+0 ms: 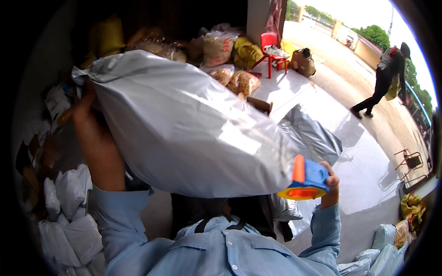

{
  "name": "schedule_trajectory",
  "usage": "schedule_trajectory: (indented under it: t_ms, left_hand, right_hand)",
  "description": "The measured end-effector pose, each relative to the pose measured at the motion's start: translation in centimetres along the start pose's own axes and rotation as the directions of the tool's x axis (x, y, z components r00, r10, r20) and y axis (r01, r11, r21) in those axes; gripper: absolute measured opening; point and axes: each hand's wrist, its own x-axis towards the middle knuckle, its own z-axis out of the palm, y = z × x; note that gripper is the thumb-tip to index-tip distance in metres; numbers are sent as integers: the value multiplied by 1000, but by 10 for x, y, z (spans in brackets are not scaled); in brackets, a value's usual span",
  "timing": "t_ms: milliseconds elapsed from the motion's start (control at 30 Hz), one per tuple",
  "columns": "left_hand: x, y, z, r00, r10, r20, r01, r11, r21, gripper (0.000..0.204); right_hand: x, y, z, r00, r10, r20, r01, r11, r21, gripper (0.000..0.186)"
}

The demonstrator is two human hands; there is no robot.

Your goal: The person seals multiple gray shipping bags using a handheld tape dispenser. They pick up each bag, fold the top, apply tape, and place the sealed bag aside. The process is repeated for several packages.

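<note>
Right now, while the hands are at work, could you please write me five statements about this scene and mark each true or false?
1. The left hand is at the upper-left end of the silver bag. True.
2. The right hand holds a pair of scissors. False: it holds a blue and orange tape dispenser.
3. A red chair stands to the right of a yellow sack. True.
4. The person outside is sitting down. False: that person is on their feet, legs apart.
5. White packages lie at the lower left. True.
</note>
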Motion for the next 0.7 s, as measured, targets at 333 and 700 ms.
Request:
schedule_trajectory:
  t_ms: [333,700]
  left_hand:
    - [-14,-129,-169,879,-472,-64,474,881,10,34]
    - [-43,-61,-6,447,-125,886,-747,492,446,52]
  right_hand:
    - [23,-101,112,964,-261,-53,266,941,208,63]
    - [39,-105,198,964,-166,-207,132,977,-169,61]
